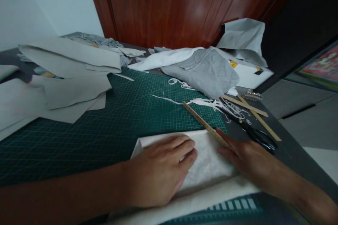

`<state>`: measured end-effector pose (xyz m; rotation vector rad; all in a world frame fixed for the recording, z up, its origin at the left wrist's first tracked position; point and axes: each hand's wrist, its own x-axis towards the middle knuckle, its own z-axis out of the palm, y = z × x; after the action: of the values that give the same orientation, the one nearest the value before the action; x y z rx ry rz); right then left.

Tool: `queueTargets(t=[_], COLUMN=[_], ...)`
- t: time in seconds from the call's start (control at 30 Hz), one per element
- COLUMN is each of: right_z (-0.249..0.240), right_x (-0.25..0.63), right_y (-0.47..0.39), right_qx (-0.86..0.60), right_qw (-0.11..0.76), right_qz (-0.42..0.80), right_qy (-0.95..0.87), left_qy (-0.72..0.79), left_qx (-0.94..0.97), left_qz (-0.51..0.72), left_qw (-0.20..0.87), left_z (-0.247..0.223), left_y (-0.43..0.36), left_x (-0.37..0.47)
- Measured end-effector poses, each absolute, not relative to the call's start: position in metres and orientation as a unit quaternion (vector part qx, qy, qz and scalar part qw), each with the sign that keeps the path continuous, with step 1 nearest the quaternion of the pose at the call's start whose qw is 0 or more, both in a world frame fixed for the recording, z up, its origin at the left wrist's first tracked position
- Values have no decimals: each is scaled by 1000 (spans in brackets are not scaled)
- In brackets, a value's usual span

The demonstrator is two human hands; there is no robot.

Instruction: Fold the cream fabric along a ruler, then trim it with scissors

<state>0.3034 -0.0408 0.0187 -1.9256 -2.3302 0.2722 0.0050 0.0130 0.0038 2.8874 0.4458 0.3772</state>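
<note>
A piece of off-white fabric (206,161) with a folded edge lies in front of me on the green cutting mat (126,112). My left hand (163,168) rests on this cloth, palm down, its fingers slightly bent and close together. To the right, my right hand (237,151) grips a narrow wooden ruler (199,119) between thumb and fingers. The ruler slants across the fabric's far edge, and its far end reaches over the mat. Faint pinkish lines show on the cloth between my hands. My left fingertips are partly hidden.
Pale fabric pieces (76,91) are stacked at left. Grey cloth (203,70) lies at the back, near a white box (249,74). Thin white offcuts (203,102), black-handled scissors (260,137), crossed wooden strips (255,112) and a metal clip (252,95) lie at right.
</note>
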Motion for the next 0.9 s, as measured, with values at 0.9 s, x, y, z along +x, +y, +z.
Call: queueTargets(t=[0.9], right_z=[9], right_x=[220], right_y=[-42], right_qx=[-528], right_qw=[100], right_qz=[-62], right_qy=[-841], left_qy=[275], left_qx=[955], left_qz=[108], left_qw=[20], left_z=[-10], left_y=[24], left_x=[4])
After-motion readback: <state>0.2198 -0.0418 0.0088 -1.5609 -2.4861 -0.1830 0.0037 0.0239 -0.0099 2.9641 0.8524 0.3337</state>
